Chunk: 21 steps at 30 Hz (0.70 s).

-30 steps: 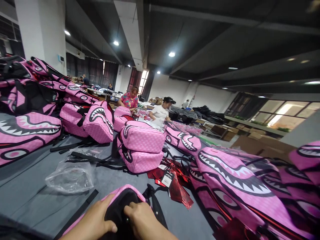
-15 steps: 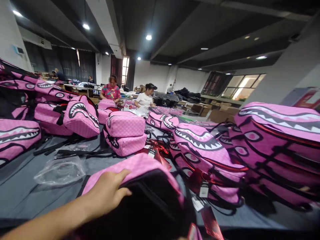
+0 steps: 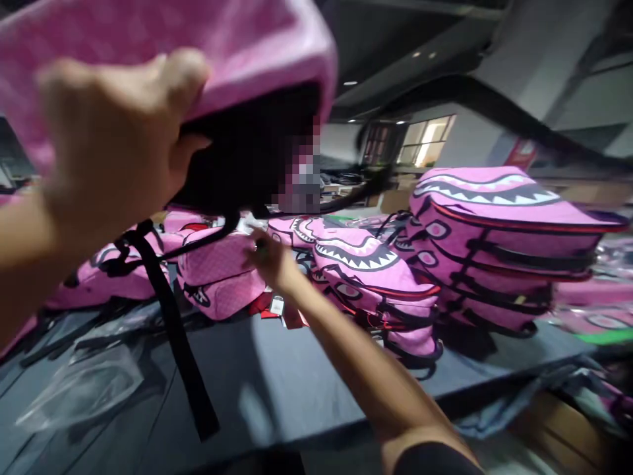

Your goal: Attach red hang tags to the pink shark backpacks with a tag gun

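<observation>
My left hand (image 3: 119,132) is closed on the edge of a pink backpack (image 3: 257,59), held up at the upper left with its black back side and a dangling black strap (image 3: 171,336) below. My right hand (image 3: 271,260) reaches across the table beside two stacked small pink bags (image 3: 222,264). Its fingers are small and blurred, and whether they touch the upper bag I cannot tell. Red tags with a white label (image 3: 277,305) lie under my right wrist. Just right of that arm are pink shark-mouth backpacks (image 3: 361,257).
A taller stack of shark-mouth backpacks (image 3: 494,244) stands at the right of the grey-covered table (image 3: 217,402). A clear plastic bag (image 3: 84,389) lies at the left, near more pink bags (image 3: 109,277). The table's front edge crosses the lower right, with a cardboard box (image 3: 564,429) below it.
My left hand has raised the pink backpack from the table to the upper left. My right arm has come into view, reaching forward to the small bags. The view has turned right.
</observation>
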Tool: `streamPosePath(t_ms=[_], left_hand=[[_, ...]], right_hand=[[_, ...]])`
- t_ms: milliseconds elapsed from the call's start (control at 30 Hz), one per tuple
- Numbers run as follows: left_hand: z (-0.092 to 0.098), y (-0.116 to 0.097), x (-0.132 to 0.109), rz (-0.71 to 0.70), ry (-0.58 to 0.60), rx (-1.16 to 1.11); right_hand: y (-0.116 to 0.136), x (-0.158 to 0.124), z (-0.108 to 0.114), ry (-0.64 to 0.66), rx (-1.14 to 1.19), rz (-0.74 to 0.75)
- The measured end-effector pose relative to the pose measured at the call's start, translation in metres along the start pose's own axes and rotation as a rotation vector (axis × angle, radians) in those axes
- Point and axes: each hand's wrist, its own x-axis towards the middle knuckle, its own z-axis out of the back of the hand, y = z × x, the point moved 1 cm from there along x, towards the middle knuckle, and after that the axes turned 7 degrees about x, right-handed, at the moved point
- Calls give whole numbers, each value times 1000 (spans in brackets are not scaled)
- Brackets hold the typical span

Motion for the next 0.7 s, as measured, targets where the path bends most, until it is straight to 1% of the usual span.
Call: streamPosePath(t_ms=[33, 67, 100, 133, 167, 200, 233, 267, 300, 333, 367, 400, 433, 467, 500, 533, 567, 633, 700], left_hand=[[-29, -1, 4, -9, -38, 15], [-63, -3, 7, -21, -51, 32], [-101, -4, 7, -18, -39, 33], [-143, -7, 5, -8, -6, 7], [-186, -11, -2, 5, 22, -31], [-228, -16, -13, 16, 65, -75], [-268, -21, -28, 31, 131, -116], [-303, -27, -46, 48, 215, -152], [-332, -33, -65, 60, 312, -180], [-355, -38, -84, 76, 392, -200], [-371, -41, -100, 86, 444, -209], [-380, -42, -111, 91, 469, -212], [-384, -43, -118, 93, 464, -208], [-383, -42, -120, 86, 445, -204], [-380, -42, -118, 70, 429, -204], [-374, -43, -114, 46, 425, -208], [-368, -46, -111, 14, 431, -212], [-353, -53, -110, -47, 443, -215], [-337, -62, -127, -68, 418, -220]], right_hand=[[-14, -8, -6, 95, -74, 38], [-32, -24, -8, 191, -162, 68], [-53, -44, -5, 245, -254, 66], [-78, -68, 4, 239, -347, 1], [-103, -94, 19, 206, -462, -102], [-127, -120, 39, 143, -603, -232], [-148, -144, 62, 90, -738, -362], [-166, -165, 86, 71, -841, -461], [-179, -181, 112, 47, -917, -530], [-188, -192, 136, 13, -966, -569], [-193, -198, 159, -47, -1002, -588], [-196, -197, 180, -137, -1040, -599], [-197, -190, 197, -247, -1085, -606], [-198, -178, 211, -345, -1136, -622], [-201, -163, 221, -403, -1179, -621], [-205, -145, 225, -405, -1198, -606], [-211, -128, 226, -360, -1198, -610], [-227, -98, 217, -178, -1222, -681], [-242, -81, 205, -19, -1270, -774]])
